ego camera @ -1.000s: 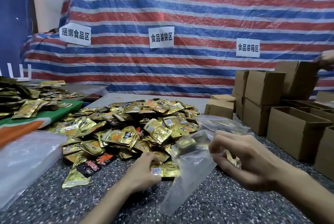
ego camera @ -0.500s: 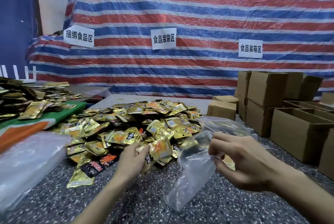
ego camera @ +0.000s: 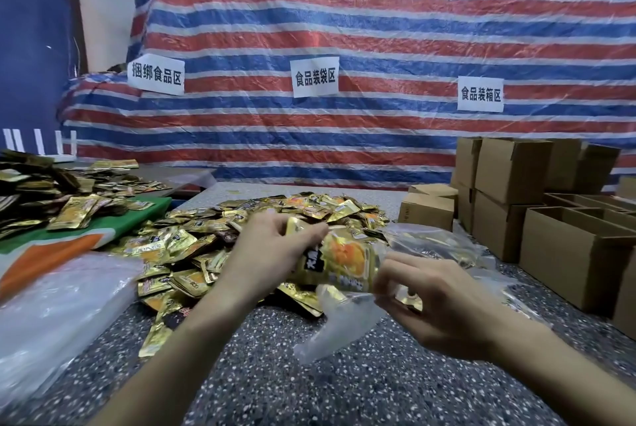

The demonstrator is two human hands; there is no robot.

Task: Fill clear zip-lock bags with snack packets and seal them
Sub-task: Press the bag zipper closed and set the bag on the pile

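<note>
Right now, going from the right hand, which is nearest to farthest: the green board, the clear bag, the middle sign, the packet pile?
1. Clear bag: pinched in the right hand.
2. Packet pile: just left.
3. Green board: far left.
4. Middle sign: back tarp.

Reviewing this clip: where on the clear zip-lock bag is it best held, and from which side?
Pinch the clear zip-lock bag at its mouth rim, coming from the right, as the right hand does. The film is limp and sags toward the table, so likely only the rim gives a firm grip, and the mouth's left side is free for the snack packets the left hand holds.
</note>
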